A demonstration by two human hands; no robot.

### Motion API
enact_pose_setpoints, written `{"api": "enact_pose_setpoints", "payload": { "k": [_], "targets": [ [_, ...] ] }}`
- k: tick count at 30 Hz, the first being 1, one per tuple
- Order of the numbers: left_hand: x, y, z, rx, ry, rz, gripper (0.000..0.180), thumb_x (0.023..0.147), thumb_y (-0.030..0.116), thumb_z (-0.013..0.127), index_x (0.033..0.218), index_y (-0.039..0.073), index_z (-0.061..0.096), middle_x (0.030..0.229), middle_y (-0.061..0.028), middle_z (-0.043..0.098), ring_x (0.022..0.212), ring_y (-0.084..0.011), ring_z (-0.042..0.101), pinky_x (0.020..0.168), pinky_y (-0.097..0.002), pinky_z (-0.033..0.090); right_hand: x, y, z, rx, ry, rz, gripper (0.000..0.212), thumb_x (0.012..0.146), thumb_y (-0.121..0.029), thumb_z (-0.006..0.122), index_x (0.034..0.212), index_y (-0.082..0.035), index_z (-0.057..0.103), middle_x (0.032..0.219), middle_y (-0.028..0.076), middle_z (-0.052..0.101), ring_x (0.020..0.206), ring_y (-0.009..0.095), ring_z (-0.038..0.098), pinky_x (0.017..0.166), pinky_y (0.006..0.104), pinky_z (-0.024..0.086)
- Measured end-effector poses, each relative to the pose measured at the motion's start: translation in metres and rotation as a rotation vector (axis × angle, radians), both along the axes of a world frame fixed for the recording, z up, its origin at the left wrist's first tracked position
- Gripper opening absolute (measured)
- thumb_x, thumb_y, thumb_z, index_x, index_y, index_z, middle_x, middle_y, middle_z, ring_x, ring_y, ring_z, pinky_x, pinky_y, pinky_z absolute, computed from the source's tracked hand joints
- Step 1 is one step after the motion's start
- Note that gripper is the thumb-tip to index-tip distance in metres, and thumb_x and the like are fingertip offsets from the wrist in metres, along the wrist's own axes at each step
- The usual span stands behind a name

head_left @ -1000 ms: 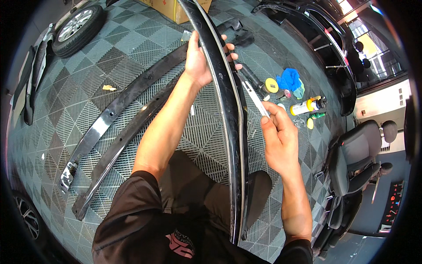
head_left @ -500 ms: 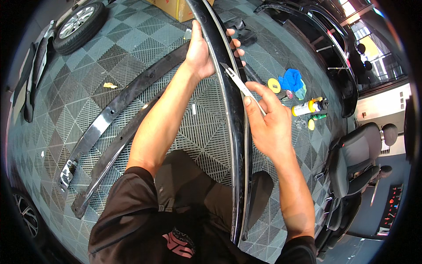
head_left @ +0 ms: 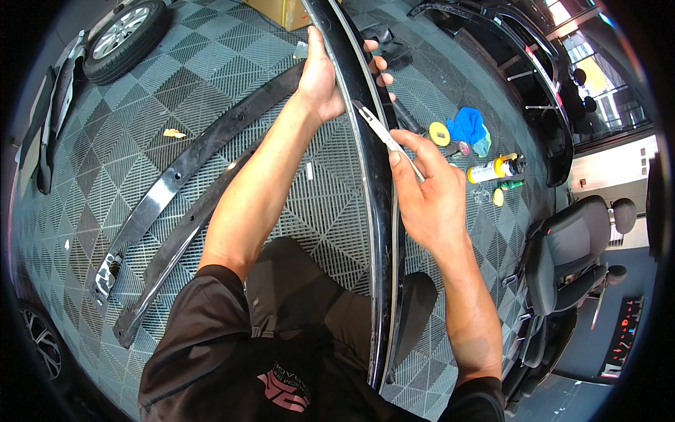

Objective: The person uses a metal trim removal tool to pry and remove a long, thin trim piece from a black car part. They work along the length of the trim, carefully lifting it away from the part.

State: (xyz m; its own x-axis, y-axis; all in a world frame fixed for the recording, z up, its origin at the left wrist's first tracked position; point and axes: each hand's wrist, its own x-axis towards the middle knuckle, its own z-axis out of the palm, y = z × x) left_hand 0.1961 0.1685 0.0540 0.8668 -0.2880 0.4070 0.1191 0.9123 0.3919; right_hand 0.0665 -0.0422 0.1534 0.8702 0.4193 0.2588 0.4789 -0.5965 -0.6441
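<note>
A long, curved black trim strip (head_left: 377,211) with pale edging runs from the top of the view down between my arms and past my legs. Near its upper part, my left hand (head_left: 323,81) is closed around it, thumb on the left edge and fingertips showing beyond the right edge. In my right hand (head_left: 430,190) is a slim, light-coloured utility knife (head_left: 377,128), pinched between thumb and fingers. Its blade tip points up and left, at the strip's left edge just below my left hand. Whether the blade touches the strip I cannot tell.
Two long dark trim pieces (head_left: 176,172) lie on the tiled grating floor at left. A wheel (head_left: 126,41) and a cardboard box (head_left: 281,10) are farther off. Right of the strip lie a blue cloth (head_left: 465,125), a yellow-and-white bottle (head_left: 485,171) and a yellow round lid (head_left: 439,133). Car seats (head_left: 573,246) stand at right.
My right hand and the knife have shifted very slightly up and left along the strip. My left hand keeps the same hold.
</note>
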Motion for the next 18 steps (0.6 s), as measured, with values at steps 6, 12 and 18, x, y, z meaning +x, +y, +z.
{"api": "enact_pose_setpoints", "payload": {
  "k": [6, 12, 18],
  "targets": [
    [0.0003, -0.0013, 0.0005, 0.003, 0.002, 0.004, 0.107, 0.086, 0.09, 0.005, 0.13, 0.005, 0.056, 0.108, -0.0151, 0.064, 0.104, -0.036, 0.066, 0.1, -0.0661, 0.049, 0.001, 0.0001, -0.0005, 0.036, 0.025, -0.005, 0.025, 0.097, -0.009, 0.064, 0.121, -0.002, 0.065, 0.085, 0.023, 0.073, 0.077, 0.034, 0.076, 0.066, 0.0376, 0.057],
    [0.0012, -0.0014, 0.002, 0.019, 0.001, 0.021, 0.108, 0.087, 0.089, 0.004, 0.13, 0.004, 0.056, 0.107, -0.0155, 0.064, 0.103, -0.0365, 0.066, 0.099, -0.0656, 0.049, 0.002, 0.0013, -0.0005, 0.023, -0.028, -0.002, 0.022, 0.099, -0.009, 0.064, 0.119, -0.001, 0.069, 0.082, 0.01, 0.073, 0.074, 0.01, 0.067, 0.067, 0.0292, 0.052],
    [0.0051, -0.002, 0.0036, 0.145, 0.034, 0.132, 0.107, 0.087, 0.088, 0.004, 0.128, 0.004, 0.055, 0.106, -0.0162, 0.066, 0.102, -0.0364, 0.068, 0.095, -0.0575, 0.054, 0.0034, 0.0032, 0.0059, -0.083, -0.112, -0.017, 0.02, 0.096, -0.007, 0.064, 0.114, 0.0, 0.071, 0.093, 0.016, 0.076, 0.086, 0.026, 0.077, 0.074, 0.0344, 0.056]
  ]
}}
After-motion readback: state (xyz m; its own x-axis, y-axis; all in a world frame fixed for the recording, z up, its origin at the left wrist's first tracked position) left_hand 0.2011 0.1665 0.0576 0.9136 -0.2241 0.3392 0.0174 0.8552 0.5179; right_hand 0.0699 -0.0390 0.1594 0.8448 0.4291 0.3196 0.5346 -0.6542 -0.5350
